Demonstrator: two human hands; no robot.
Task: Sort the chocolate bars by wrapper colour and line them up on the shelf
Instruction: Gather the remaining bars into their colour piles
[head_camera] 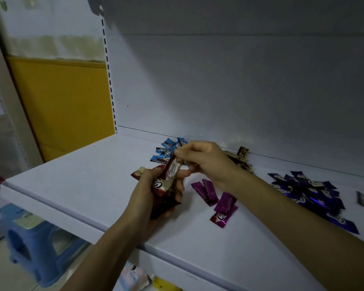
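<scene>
Left hand grip clutching red bars, right hand grip pinching one bar

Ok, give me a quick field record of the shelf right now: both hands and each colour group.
left hand: grips a bunch of red bars above the shelf
right hand: pinches the top bar of that bunch by its end
light blue bars: loose pile at the back
brown bars: pile behind right hand, partly hidden
magenta bars: few, scattered mid-shelf
dark purple bars: large loose pile on the right
lined up: no group yet
</scene>
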